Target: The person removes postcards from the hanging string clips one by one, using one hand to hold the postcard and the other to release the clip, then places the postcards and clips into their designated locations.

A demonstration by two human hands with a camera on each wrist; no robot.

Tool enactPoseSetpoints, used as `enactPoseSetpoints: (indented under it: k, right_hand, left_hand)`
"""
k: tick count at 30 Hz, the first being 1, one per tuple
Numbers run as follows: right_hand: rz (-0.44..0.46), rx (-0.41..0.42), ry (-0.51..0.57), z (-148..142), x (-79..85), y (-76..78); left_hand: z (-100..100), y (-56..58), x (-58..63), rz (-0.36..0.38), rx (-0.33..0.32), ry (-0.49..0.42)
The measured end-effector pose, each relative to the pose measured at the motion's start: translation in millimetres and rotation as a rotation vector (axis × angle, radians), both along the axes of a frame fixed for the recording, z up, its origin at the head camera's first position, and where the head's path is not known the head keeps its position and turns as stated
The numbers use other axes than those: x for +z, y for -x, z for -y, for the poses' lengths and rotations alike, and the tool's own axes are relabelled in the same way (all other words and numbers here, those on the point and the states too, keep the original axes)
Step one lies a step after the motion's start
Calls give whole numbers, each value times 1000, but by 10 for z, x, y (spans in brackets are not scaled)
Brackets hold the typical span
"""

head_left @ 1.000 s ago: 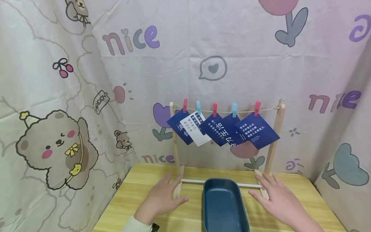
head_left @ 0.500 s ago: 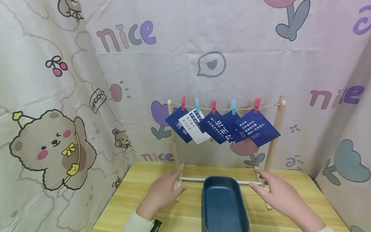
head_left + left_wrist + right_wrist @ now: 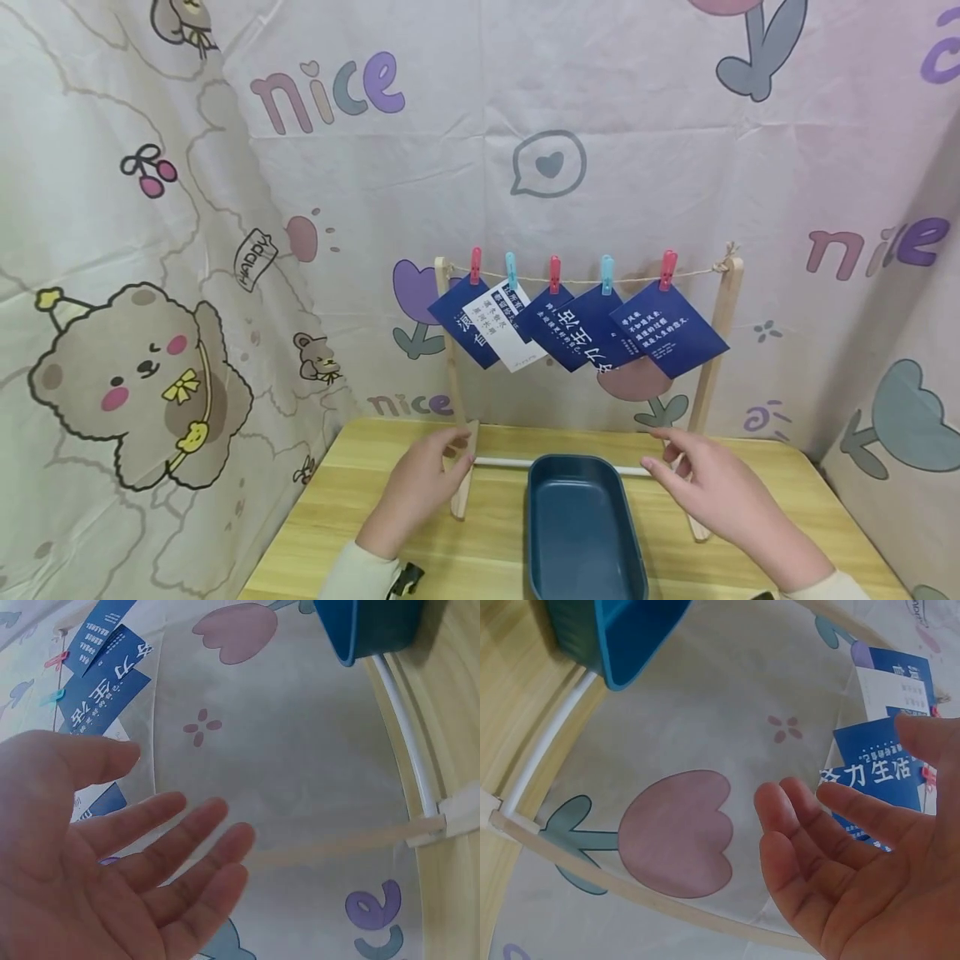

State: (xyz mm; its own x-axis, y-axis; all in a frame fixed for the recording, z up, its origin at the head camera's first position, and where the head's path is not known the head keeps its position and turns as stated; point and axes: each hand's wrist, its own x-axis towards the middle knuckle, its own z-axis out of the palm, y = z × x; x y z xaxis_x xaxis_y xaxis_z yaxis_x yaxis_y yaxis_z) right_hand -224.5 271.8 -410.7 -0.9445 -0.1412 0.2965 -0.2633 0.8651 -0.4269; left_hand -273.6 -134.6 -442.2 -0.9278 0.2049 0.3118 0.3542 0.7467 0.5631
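Observation:
My left hand [image 3: 420,483] hovers by the left wooden foot [image 3: 463,492] of a small drying rack, fingers loosely bent and holding nothing. In the left wrist view its palm and spread fingers [image 3: 202,862] are bare. On the other side, my right hand [image 3: 720,487] is over the right foot [image 3: 699,527], equally relaxed; the right wrist view shows nothing in its fingers [image 3: 780,862]. Between the rack's posts runs a twine [image 3: 581,282] with pink and blue clothespins [image 3: 554,275]. They hold several overlapping cards, mostly dark blue [image 3: 670,332], one white [image 3: 507,333].
A dark blue rectangular tray [image 3: 534,542] stands on the wooden table [image 3: 337,508] between my hands. Behind it a white crossbar [image 3: 502,462] joins the rack's feet. Patterned cloth [image 3: 360,208] hangs close behind the rack and along both sides.
Both hands have lifted off the rack's feet, their fingers drawing back and bending more. The rack, cards and tray look unchanged; the head view has shifted slightly.

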Motion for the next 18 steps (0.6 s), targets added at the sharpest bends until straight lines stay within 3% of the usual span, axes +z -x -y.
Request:
enactPoseSetpoints:
  k: [8,18]
  right_hand:
    - [-114,19,-5,44,79,3]
    - [-133,10,22,45,134,-47]
  left_hand:
    - [-80,142,44,-5,-17,-249]
    - [-201,361,233,-36,-1,-517]
